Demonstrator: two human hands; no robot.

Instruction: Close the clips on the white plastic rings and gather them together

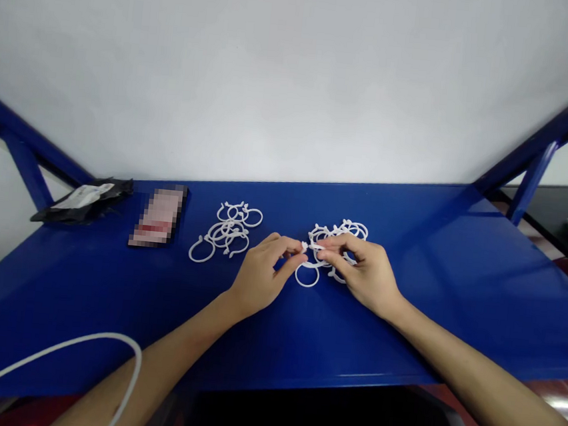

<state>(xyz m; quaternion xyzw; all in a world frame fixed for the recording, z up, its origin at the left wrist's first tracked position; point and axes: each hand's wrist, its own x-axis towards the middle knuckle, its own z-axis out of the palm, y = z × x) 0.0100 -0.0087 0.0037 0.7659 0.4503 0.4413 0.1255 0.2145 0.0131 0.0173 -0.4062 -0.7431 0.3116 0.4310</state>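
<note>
My left hand point(264, 273) and my right hand point(366, 272) face each other just above the blue table, fingertips a little apart. Between them is a white plastic ring point(311, 265), pinched on its left side by my left thumb and index finger and on its right by my right fingers. Just below it another white ring point(306, 285) lies on the table. A pile of white rings point(355, 226) with small knobbed ends sits behind and partly under my right hand. To the left of my left hand lies a second, spread-out group of white rings point(220, 235).
On the blue table point(404, 218), a phone-like flat object point(159, 218), blurred out, lies at the left beside a black plastic bag point(87, 201). A white cable point(101, 336) loops over my left forearm. Blue metal supports point(532, 183) rise at both sides; a pale wall stands behind.
</note>
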